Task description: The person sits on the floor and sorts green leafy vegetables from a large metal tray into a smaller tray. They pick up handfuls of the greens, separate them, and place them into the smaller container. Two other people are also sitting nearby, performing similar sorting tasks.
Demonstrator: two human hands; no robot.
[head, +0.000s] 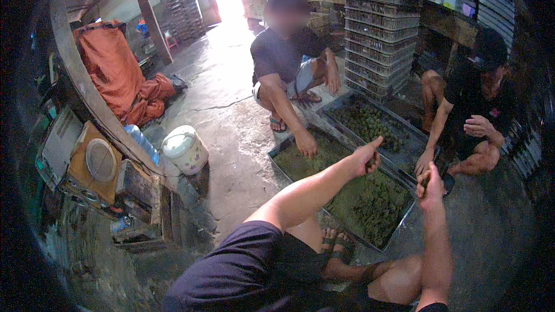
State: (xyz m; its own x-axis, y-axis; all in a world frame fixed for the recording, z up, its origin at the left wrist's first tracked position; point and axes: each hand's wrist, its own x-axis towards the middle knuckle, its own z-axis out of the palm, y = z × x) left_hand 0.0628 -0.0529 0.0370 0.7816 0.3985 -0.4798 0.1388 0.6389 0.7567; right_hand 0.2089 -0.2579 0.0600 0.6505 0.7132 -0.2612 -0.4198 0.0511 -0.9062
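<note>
My left hand (pixel 367 157) is raised over the right part of a shallow metal tray (pixel 344 221) of greenish-brown crumbly material; its index finger points outward and the others are curled. My right hand (pixel 429 187) is held up beyond the tray's right corner, fingers partly bent and dirty. Whether either hand holds a bit of the material cannot be told. Inside the tray, a darker loose heap (pixel 377 214) lies towards the near right end. Behind it, a second dark tray (pixel 409 136) bears many small greenish round lumps (pixel 375 128).
One person (pixel 288 52) squats across, a hand down in the near tray. Another person (pixel 481 95) squats at right, one hand by the trays' edge. Stacked plastic crates (pixel 379 43) stand behind. At left are a lidded white bucket (pixel 185 149), an orange tarp (pixel 112 69) and a wooden-faced speaker (pixel 93 160).
</note>
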